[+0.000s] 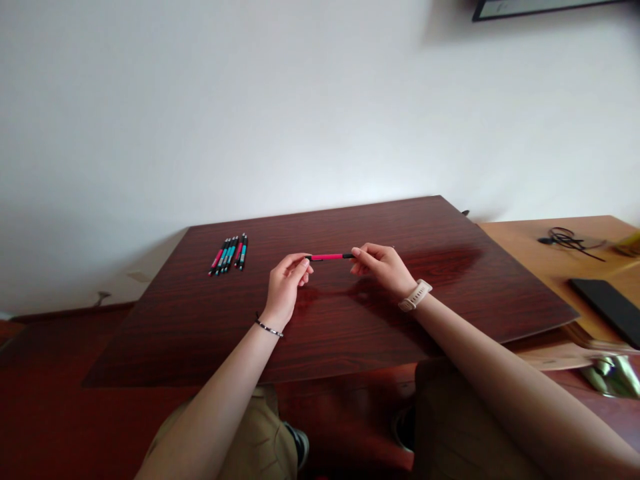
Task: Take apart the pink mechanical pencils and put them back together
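A pink pen with black ends is held level above the dark wooden board, one end in each hand. My left hand pinches its left end with fingertips; a thin bracelet is on that wrist. My right hand pinches the right end; a pale watch sits on that wrist. Several more pens, pink and teal with black ends, lie side by side at the board's far left.
To the right stands a lighter wooden table with a tangled black cable and a flat black device. A white wall rises behind. My knees and a shoe show below the board's near edge.
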A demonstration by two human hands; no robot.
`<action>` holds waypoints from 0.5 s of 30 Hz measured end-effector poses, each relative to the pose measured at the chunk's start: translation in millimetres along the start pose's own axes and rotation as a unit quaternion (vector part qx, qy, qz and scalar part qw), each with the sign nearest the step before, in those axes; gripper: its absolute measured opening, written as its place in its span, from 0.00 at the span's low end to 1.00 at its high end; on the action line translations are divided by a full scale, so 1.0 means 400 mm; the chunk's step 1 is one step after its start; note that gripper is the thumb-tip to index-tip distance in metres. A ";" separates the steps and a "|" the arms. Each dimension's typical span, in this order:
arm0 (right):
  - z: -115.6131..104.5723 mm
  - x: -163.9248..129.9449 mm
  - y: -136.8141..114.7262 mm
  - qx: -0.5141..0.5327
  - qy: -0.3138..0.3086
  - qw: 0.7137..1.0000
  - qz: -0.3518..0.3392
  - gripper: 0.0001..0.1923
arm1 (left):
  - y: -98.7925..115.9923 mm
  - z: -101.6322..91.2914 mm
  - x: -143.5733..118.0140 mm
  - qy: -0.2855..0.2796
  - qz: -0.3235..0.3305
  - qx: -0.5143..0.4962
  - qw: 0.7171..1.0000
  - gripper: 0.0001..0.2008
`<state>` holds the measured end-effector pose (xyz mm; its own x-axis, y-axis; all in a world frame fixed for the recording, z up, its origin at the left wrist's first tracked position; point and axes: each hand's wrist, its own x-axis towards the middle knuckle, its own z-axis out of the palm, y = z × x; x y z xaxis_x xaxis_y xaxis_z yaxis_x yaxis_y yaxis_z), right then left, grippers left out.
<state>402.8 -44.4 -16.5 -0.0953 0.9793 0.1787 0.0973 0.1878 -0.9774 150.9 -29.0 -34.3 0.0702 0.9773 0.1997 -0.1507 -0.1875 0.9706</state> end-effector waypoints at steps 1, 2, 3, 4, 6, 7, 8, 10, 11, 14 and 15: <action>0.000 0.001 0.003 -0.001 -0.003 1.000 0.004 0.26 | -0.001 -0.001 0.000 0.000 0.002 0.002 1.000 0.13; -0.001 0.001 0.007 0.003 -0.005 1.000 0.008 0.25 | -0.003 -0.002 0.001 0.000 0.004 0.004 1.000 0.13; -0.001 0.002 0.010 0.011 -0.006 1.000 0.011 0.23 | -0.004 -0.002 0.001 0.002 0.006 0.007 1.000 0.13; -0.001 0.003 0.014 0.019 -0.004 1.000 0.012 0.21 | -0.006 -0.003 0.002 0.006 0.006 0.011 1.000 0.13; -0.002 0.004 0.019 0.036 0.000 0.999 0.007 0.23 | -0.009 -0.005 0.004 0.015 0.007 0.016 1.000 0.14; -0.002 0.004 0.021 0.044 0.001 0.999 0.005 0.24 | -0.010 -0.005 0.004 0.020 0.007 0.017 1.000 0.14; -0.002 0.005 0.021 0.050 -0.001 0.999 0.003 0.24 | -0.011 -0.006 0.005 0.022 0.006 0.017 1.000 0.14; -0.003 0.005 0.021 0.051 -0.004 0.999 0.004 0.21 | -0.012 -0.006 0.005 0.022 0.006 0.016 1.000 0.14; -0.003 0.005 0.020 0.044 -0.007 0.999 0.007 0.20 | -0.012 -0.007 0.005 0.020 0.006 0.016 1.000 0.14; -0.004 0.005 0.019 0.007 -0.017 1.000 0.017 0.23 | -0.011 -0.006 0.004 0.017 0.006 0.020 1.000 0.14; -0.004 0.005 0.020 0.003 -0.020 1.000 0.019 0.23 | -0.011 -0.006 0.004 0.018 0.007 0.021 1.000 0.14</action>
<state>404.9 -40.6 -23.9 -0.1307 0.9818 0.1376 0.0952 0.1505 -0.9840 149.3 -26.5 -38.5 0.0325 0.9775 0.2084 -0.1093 -0.2038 0.9729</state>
